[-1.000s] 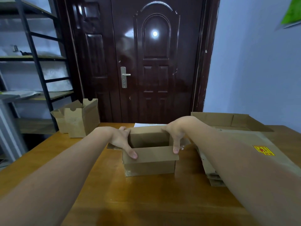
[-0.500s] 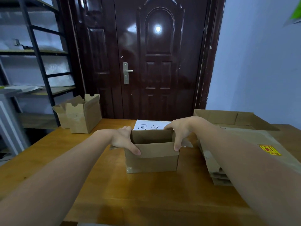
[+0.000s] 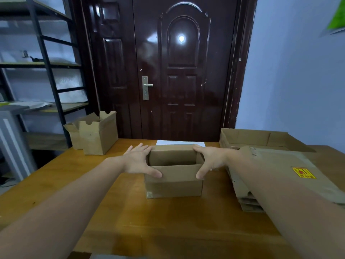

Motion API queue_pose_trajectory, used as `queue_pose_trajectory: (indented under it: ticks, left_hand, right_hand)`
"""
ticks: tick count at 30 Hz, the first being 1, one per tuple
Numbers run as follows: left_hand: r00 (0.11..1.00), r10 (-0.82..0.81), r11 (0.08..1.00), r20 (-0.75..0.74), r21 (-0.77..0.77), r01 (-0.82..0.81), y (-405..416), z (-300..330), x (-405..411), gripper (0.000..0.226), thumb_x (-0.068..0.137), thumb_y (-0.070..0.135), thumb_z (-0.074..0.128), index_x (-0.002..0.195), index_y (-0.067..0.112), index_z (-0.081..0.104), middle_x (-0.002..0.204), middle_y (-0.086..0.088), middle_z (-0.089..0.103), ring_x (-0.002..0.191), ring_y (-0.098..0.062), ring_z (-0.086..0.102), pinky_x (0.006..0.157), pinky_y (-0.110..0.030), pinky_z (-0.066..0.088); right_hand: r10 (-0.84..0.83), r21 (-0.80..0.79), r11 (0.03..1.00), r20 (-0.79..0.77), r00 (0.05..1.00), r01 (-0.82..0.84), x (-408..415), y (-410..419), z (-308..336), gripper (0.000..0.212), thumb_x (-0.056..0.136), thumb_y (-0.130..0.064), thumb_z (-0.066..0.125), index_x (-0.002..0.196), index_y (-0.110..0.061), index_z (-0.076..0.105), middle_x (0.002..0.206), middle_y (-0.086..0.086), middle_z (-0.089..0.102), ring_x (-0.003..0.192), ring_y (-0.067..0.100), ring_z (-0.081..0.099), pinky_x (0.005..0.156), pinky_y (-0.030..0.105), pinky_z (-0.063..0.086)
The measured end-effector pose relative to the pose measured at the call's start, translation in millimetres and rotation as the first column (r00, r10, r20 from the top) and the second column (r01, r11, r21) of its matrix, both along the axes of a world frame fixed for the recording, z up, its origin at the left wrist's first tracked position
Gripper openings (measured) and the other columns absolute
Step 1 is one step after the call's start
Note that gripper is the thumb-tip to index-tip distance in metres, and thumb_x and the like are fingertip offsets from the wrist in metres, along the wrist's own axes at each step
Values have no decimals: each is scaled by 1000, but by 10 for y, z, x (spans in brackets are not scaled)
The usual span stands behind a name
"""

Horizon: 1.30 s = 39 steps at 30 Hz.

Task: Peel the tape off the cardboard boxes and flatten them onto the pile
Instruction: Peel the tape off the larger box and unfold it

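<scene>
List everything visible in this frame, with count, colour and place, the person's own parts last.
open box: one, brown, table centre, between both hands
upright boxes: two, brown, table's far left corner
flattened pile: one stack, brown, yellow sticker on top, table right
white sheet: one, behind the open box
table: one, orange-brown wood
door: one, dark brown, silver handle, behind the table
shelving: one black-framed unit, left
left hand: fingers straight, against the box's left side
right hand: thumb on the near wall, fingers on the far rim
</scene>
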State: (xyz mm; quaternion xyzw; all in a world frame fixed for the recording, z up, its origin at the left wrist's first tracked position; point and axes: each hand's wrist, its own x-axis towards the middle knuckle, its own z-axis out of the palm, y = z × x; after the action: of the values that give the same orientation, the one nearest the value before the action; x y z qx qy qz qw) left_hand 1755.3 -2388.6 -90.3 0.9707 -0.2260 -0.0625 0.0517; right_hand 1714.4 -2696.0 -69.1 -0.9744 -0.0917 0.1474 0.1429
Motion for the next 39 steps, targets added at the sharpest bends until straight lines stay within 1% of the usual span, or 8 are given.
queue_pose_trajectory:
  ticks: [6, 13, 19, 22, 26, 29, 35, 39]
  left_hand:
    - [988, 11, 1000, 155, -27, -7, 295, 162, -142, 135, 65, 100, 47, 165, 19, 5, 172, -1, 3, 158, -22, -4, 127, -48, -1]
    - [994, 77, 992, -74, -94, -84, 717, 84, -287, 166, 36, 104, 58, 164, 17, -1, 172, -6, 3, 158, -26, 1, 126, -46, 11]
    - [993, 115, 993, -36, 15, -115, 401, -364, -356, 108, 85, 73, 62, 163, 15, 15, 169, -7, 22, 154, -28, 23, 124, -43, 25]
    - [995, 103, 994, -12, 27, -102, 207, -472, -428, 88, 94, 69, 52, 161, 17, 26, 164, -6, 33, 150, -29, 32, 122, -44, 29]
    - [994, 107, 993, 29, -42, -106, 87, -556, -521, 53, 105, 55, 42, 140, 17, 51, 141, -7, 58, 129, -26, 53, 109, -41, 43]
    - [991, 135, 979, 21, -159, -130, 123, -503, -545, 38, 108, 50, 35, 115, 21, 59, 115, -3, 66, 105, -21, 61, 92, -38, 49]
    - [976, 214, 920, 41, -343, -187, 206, -246, -452, 65, 100, 72, 28, 96, 18, 64, 94, -3, 68, 85, -19, 64, 78, -37, 55]
    - [982, 185, 940, 31, -298, -168, 235, -69, -439, 107, 63, 103, 44, 123, 16, 58, 114, -1, 69, 98, -19, 66, 84, -37, 58]
  right_hand:
    - [-45, 23, 999, 180, 983, 41, -133, -106, 44, 134, 66, -60, 87, 163, -25, 1, 170, -5, -5, 157, 21, 4, 124, 41, 24]
    - [-189, -31, 980, 123, 974, 194, -306, -388, 104, 139, 66, -70, 81, 163, -15, -4, 171, 4, -3, 156, 26, 11, 124, 39, 21]
    - [-196, -370, 897, 154, 968, 241, -464, -211, -210, 110, 75, -80, 63, 156, -11, 35, 170, 13, 6, 156, 34, 1, 125, 52, 15]
    - [-130, -445, 877, 148, 981, 183, -480, -13, -359, 97, 88, -79, 44, 157, -12, 35, 170, 13, 5, 157, 32, -3, 124, 50, 11]
    - [-116, -255, 956, 128, 985, 145, -482, 141, -539, 86, 95, -68, 48, 161, -19, 23, 168, 6, 18, 156, 27, 8, 124, 47, 18]
    - [-115, 33, 993, 133, 984, 112, -504, 128, -564, 91, 86, -56, 72, 157, -26, 25, 158, 1, 36, 144, 22, 36, 117, 40, 36]
    - [-76, 196, 980, 233, 970, 30, -501, 102, -421, 109, 80, -45, 83, 162, -29, 13, 153, -5, 46, 137, 17, 46, 105, 28, 42]
    - [-101, 281, 959, 267, 958, 23, -476, 76, -300, 92, 90, -48, 69, 162, -34, 14, 147, -10, 51, 122, 13, 56, 98, 28, 48]
